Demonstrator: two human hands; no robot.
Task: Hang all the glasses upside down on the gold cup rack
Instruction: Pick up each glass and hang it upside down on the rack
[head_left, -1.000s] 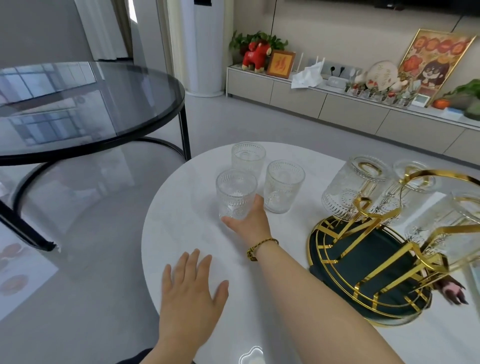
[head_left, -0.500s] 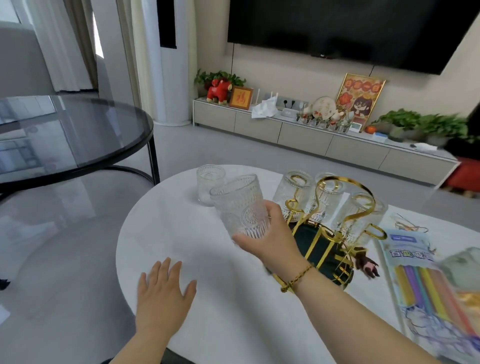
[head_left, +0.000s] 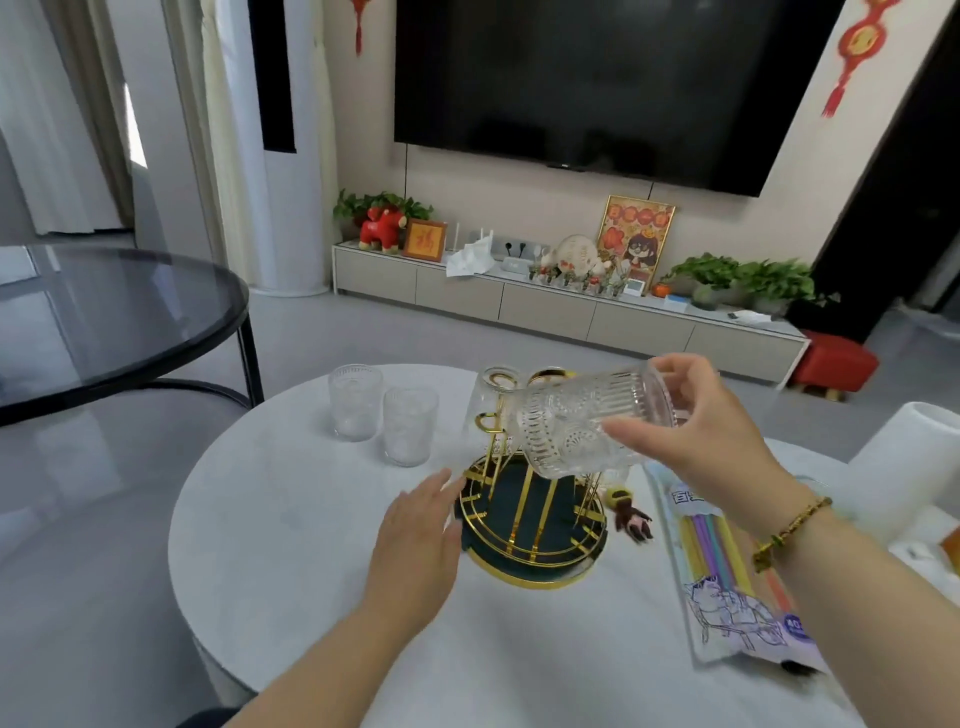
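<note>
My right hand (head_left: 698, 431) grips a clear embossed glass (head_left: 576, 421) by its base, tipped on its side above the gold cup rack (head_left: 530, 519). The rack stands on a dark green round base with a gold rim on the white round table (head_left: 291, 545). At least one glass (head_left: 491, 400) hangs upside down on its far side, partly hidden by the held glass. Two more glasses (head_left: 355, 401) (head_left: 409, 426) stand upright on the table, left of the rack. My left hand (head_left: 415, 540) lies flat and open, touching the rack's left edge.
A pack of coloured straws (head_left: 727, 571) lies right of the rack, with a small brown figurine (head_left: 631, 517) between them. A dark glass side table (head_left: 104, 322) stands to the left. A white object (head_left: 919, 467) sits at the right edge.
My right hand has lifted a glass off the table, carried it right over the rack and tipped it sideways. My left hand has slid right against the rack base.
</note>
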